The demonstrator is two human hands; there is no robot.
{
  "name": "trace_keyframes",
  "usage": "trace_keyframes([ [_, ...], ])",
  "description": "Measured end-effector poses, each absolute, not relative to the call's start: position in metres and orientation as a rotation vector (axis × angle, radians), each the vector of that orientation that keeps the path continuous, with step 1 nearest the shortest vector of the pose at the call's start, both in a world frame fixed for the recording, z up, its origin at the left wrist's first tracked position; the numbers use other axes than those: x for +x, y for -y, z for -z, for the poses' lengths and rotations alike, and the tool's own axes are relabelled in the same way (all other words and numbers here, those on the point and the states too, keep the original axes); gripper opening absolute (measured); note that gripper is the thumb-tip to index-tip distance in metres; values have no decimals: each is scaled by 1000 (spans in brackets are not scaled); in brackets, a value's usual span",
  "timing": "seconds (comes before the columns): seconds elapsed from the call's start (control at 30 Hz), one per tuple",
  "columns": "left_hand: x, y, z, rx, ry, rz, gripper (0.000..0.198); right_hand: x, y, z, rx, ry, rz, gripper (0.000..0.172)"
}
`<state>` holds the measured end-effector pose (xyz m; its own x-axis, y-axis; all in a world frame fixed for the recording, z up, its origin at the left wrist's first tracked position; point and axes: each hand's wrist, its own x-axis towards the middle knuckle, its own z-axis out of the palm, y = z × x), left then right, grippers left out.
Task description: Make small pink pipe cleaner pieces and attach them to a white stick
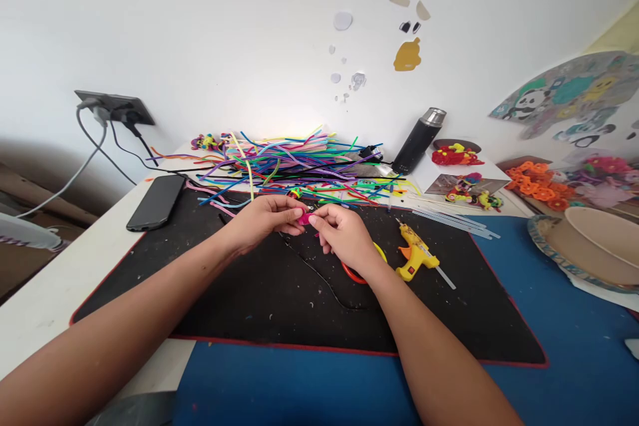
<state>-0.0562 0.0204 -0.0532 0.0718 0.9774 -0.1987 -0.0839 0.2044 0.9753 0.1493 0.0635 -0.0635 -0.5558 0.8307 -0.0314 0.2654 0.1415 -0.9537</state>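
My left hand and my right hand meet over the black mat, both pinching a small pink pipe-cleaner piece between their fingertips. The fingers of both hands are closed on it. A big heap of coloured pipe cleaners lies just behind my hands. A yellow glue gun rests on the mat to the right of my right hand. Part of a red and yellow ring-shaped thing shows under my right wrist.
A black phone lies at the mat's left corner, with cables running to a wall socket. A dark flask, clear glue sticks, finished pipe-cleaner flowers and paper plates stand to the right.
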Motion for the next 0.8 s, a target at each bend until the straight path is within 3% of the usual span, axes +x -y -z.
trace_keyframes([
  [0.8,-56,-15,53,810,-1046,-1029,27,147,-64,73,-1084,1940,-1363,21],
])
